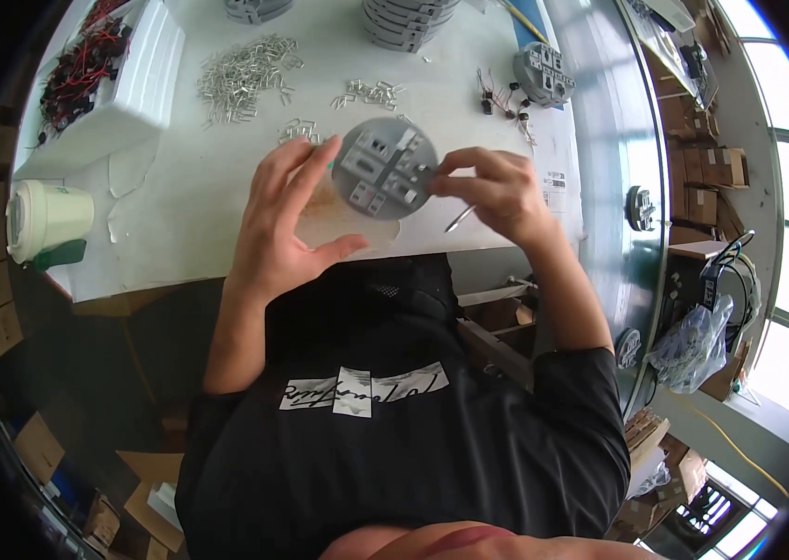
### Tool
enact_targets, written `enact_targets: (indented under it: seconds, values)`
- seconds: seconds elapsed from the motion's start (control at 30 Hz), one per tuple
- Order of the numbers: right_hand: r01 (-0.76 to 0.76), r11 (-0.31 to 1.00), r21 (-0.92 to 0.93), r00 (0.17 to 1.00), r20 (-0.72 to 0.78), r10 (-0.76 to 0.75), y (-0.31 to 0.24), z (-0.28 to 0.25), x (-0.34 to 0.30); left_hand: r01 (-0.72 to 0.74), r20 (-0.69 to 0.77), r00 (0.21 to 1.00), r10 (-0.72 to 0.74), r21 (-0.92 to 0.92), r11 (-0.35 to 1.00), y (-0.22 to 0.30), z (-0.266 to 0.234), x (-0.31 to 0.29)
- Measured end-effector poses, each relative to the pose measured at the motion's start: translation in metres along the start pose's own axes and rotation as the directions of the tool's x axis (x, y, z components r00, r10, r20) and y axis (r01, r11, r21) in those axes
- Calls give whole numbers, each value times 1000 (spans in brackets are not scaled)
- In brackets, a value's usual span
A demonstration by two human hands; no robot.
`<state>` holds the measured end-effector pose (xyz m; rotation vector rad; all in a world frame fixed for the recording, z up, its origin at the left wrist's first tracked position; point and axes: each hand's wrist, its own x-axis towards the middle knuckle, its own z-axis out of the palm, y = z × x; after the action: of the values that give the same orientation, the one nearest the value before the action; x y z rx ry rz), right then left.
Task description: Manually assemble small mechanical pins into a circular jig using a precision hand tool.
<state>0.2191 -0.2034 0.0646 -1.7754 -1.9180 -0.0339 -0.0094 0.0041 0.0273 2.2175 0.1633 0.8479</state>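
A round grey plastic socket plate point(385, 168) with raised blocks and slots is held up over the near part of the table. My right hand point(497, 187) pinches its right edge between thumb and fingers. From under that hand a slim metal tool tip point(459, 219) sticks out; the rest of the tool is hidden. My left hand point(280, 215) is at the plate's left side, fingers stretched and thumb spread away. Its index fingertip is at the plate's edge; I cannot tell if it touches. Beyond the plate lie small piles of U-shaped metal clips point(247, 77).
A white foam box point(147, 75) of red-wired parts stands far left, above a pale green lidded tub point(54, 219). Stacked grey discs point(405, 23) stand at the back. Another grey plate point(544, 75) and black wired parts point(511, 107) lie right, by a glossy bench point(614, 140).
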Motion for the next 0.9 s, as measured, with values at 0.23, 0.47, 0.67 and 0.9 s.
enact_targets:
  seconds: [0.23,0.47,0.67,0.9]
  values:
    - [-493,844,211,867,43,496,25,24,52,63,225,971,-79,78,995,-3,5,-3]
    - [-536,842,67,828,238,508,50,32,69,47,192,980,-57,56,997,-6,3,-5]
    - [-795,603,68,600,237,764,17,16,74,92,133,986,-101,70,993,-3,14,-11]
    - [-836,480,266,541,252,802,-24,37,76,141,113,982,-151,93,986,-2,20,-14]
